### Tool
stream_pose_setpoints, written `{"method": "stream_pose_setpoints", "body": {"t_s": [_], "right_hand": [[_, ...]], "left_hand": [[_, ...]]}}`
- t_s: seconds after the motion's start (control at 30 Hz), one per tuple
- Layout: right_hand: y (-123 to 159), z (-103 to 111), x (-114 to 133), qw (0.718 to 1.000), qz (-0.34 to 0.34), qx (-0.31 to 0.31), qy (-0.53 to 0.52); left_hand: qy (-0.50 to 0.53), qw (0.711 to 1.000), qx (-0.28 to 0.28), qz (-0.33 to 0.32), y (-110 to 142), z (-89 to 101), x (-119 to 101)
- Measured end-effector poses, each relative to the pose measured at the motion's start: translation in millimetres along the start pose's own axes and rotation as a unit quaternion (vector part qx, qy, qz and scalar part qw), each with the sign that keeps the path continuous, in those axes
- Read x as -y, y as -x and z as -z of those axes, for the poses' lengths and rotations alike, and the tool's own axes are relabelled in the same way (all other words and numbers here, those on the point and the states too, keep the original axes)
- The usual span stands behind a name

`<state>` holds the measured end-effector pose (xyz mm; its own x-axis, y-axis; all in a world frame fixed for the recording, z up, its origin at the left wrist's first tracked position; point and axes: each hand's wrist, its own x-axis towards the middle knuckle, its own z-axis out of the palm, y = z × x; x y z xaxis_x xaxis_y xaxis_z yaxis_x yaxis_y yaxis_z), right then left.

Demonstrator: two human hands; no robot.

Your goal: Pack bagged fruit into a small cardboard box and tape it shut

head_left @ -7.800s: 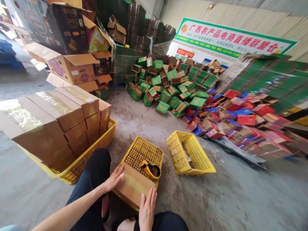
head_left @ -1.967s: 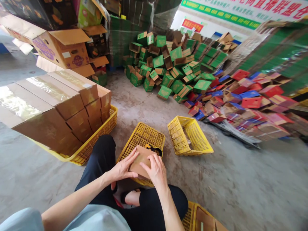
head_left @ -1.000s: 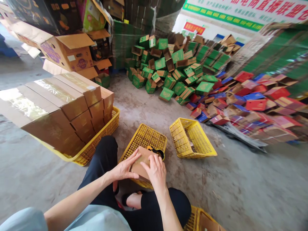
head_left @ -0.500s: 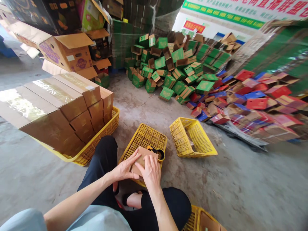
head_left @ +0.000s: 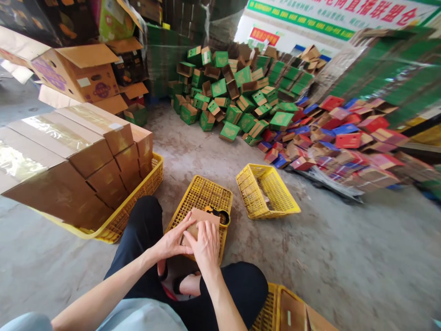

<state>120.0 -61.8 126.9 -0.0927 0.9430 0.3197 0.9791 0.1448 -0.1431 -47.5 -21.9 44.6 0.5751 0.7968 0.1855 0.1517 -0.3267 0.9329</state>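
Observation:
A small brown cardboard box [head_left: 196,215] rests on an upturned yellow plastic crate [head_left: 210,192] in front of me. My left hand [head_left: 175,239] holds the box at its left side, thumb near the front edge and fingers along the top. My right hand [head_left: 205,241] lies over the box's right part, fingers bent onto its top and thumb reaching toward my left hand. Just behind the box, a black and yellow tape dispenser [head_left: 222,215] sits on the crate, partly covered. The front of the box is largely hidden by my hands.
To the left, a yellow crate [head_left: 156,171] holds stacked taped cartons [head_left: 79,151]. Another yellow crate [head_left: 268,191] stands right of centre, and one with cardboard [head_left: 272,308] lies near my right knee. Beyond are piles of green boxes [head_left: 229,131] and red-blue boxes [head_left: 347,140].
The view has turned slightly to the right, so the surroundings sit further left. Both hands stay on the cardboard box in nearly the same pose.

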Motion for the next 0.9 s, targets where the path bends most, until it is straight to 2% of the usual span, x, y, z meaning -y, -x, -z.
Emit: {"method": "stream_pose_setpoints", "body": {"t_s": [0.2,0.37,0.5,0.6,0.67,0.77,0.9], "right_hand": [[55.2,0.1,1.4,0.998,0.049,-0.007,-0.050],[87.5,8.9,-27.6,0.998,0.001,-0.014,-0.064],[85.9,6.9,-51.1,0.992,-0.066,-0.040,-0.099],[81.3,-5.1,-55.2,0.986,-0.081,-0.031,-0.141],[82.1,-14.5,-53.7,0.981,-0.101,-0.036,-0.162],[87.6,-23.4,-51.8,0.976,-0.120,-0.056,-0.170],[84.1,-17.7,-50.1,0.980,-0.088,-0.089,-0.153]], "left_hand": [[-0.034,0.999,0.009,-0.003,3.8,-0.2,1.6],[-0.085,0.996,0.014,-0.009,5.5,3.6,-6.7],[-0.183,0.981,0.007,-0.056,-3.0,3.0,-16.8],[-0.249,0.965,0.038,-0.072,-13.1,-2.9,-25.7],[-0.264,0.960,0.052,-0.074,-17.3,-7.9,-30.0],[-0.267,0.959,0.044,-0.081,-16.6,-13.7,-31.5],[-0.252,0.962,0.021,-0.099,-9.1,-18.7,-28.1]]}}
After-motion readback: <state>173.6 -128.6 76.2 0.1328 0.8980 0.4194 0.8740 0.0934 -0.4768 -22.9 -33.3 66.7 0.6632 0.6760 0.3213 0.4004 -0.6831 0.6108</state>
